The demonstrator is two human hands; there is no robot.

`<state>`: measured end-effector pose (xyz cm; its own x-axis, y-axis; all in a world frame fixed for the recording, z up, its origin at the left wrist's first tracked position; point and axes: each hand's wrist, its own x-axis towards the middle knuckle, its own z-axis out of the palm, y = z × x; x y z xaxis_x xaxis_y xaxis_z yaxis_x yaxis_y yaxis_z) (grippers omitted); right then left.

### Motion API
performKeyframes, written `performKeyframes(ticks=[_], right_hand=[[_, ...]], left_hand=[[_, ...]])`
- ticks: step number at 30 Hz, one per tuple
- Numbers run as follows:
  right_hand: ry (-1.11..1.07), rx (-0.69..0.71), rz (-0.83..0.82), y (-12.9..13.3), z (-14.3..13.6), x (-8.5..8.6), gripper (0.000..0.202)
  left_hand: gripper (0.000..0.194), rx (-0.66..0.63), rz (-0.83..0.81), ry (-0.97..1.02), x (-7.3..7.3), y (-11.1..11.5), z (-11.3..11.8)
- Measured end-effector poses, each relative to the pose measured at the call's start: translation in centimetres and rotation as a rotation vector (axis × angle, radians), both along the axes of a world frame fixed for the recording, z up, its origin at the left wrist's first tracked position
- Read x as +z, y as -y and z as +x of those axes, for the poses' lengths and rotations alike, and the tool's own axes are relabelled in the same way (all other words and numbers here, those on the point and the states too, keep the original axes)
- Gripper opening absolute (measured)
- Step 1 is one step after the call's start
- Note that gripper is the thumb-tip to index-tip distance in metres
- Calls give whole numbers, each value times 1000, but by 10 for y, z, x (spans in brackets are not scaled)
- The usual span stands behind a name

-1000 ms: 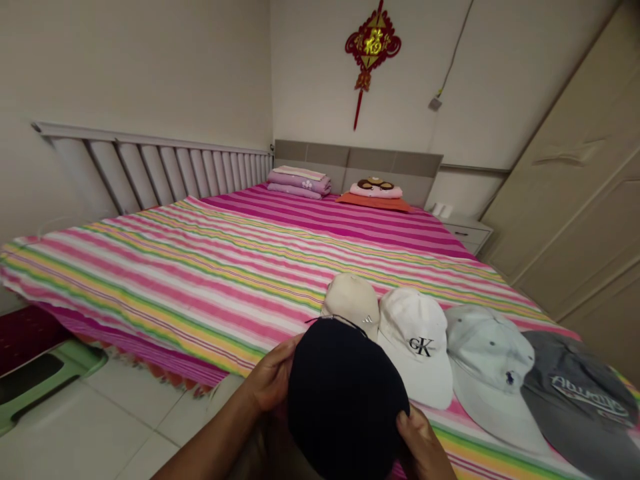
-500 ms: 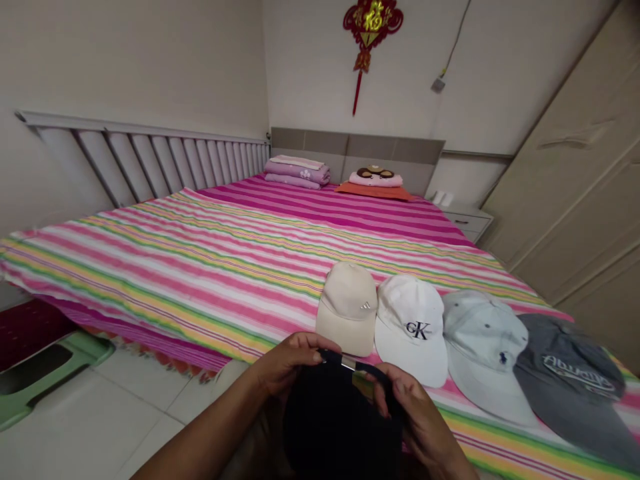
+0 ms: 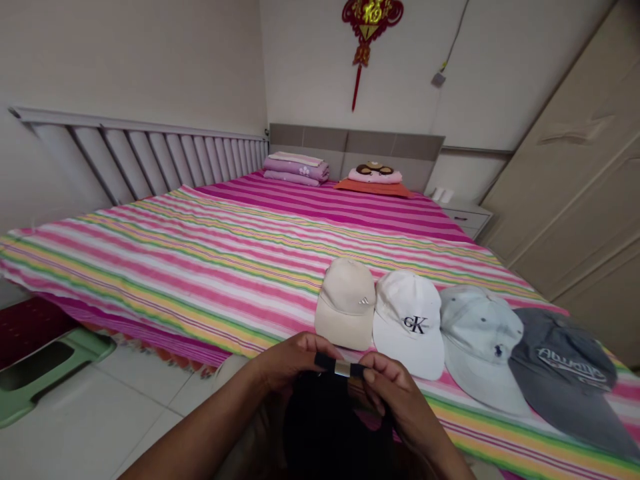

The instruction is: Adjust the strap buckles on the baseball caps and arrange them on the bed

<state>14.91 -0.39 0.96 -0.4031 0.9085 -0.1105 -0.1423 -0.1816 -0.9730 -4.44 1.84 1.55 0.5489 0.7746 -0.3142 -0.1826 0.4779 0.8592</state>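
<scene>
A black cap [image 3: 330, 427] is held low in front of me, its back strap and silver buckle [image 3: 343, 368] uppermost. My left hand [image 3: 295, 360] pinches the strap on the buckle's left side. On the other side, my right hand [image 3: 393, 387] grips the strap close to the buckle, with fingers partly inside the back opening. Just beyond my hands lie a beige cap [image 3: 347, 303], a white cap with black letters [image 3: 410, 320], a pale blue cap [image 3: 483, 343] and a dark grey cap [image 3: 565, 373], side by side with brims towards me.
The caps lie on a bed with a striped cover [image 3: 200, 267]. Folded purple bedding [image 3: 295, 170] and a pink pillow [image 3: 375, 175] are by the headboard [image 3: 310, 139]. A green stool [image 3: 65, 367] stands at left, a nightstand [image 3: 467, 217] at far right, beside a wardrobe [image 3: 565, 173].
My right hand has shifted left along the strap, up to the buckle. The buckle now faces me more squarely, and the view has tipped slightly.
</scene>
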Motion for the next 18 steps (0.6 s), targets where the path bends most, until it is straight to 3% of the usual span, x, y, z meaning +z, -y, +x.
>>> performKeyframes(ticks=[5, 8, 18], right_hand=[[1, 5, 6, 0, -2, -3, 30], [-30, -11, 7, 0, -3, -6, 30], [-24, -58, -24, 4, -8, -2, 31]], left_hand=[[22, -44, 30, 97, -4, 4, 0], [21, -1, -5, 118, -7, 6, 2], [9, 63, -25, 31, -12, 5, 10]])
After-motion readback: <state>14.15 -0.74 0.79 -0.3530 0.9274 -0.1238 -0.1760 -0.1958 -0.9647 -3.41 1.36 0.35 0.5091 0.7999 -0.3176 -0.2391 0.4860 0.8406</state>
